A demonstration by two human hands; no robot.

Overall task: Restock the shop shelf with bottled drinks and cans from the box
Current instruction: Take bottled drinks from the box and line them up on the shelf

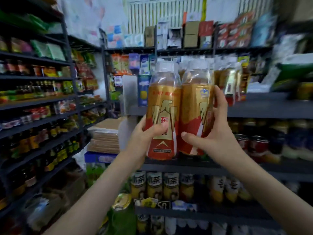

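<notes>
Mid-restock, by the look of it: two bottles up in the air, neither set down yet. At lower centre, grips with the left hand (149, 133) the lower half of the left bottle (162, 107), thumb across the red label, fingers wrapped behind. Just to the right, clasps with the right hand (216, 133) the right bottle (194, 107), thumb low on the front, fingers curled up the far side. Carries both upright, side by side, touching or very nearly so, white caps at mid-frame height. Bases just above the front edge of the middle shelf board (186, 167), yet in front of the shelving rather than on it; target level unclear.

Further back, right of centre, shows matching gold bottles (227, 82) already standing on the upper shelf board (262, 107): probably part of the job done there, and a likely home for these two. Below centre, yellow tea bottles (162, 185) in a full row; at right, behind the middle board, blurred cans (257, 146). At mid-left, flattened cardboard (105, 138) stacked on a blue carton (100, 157); no open supply box identifiable, amount of stock left impossible to judge. Left to do, on this evidence: place both bottles, let go, fetch more
</notes>
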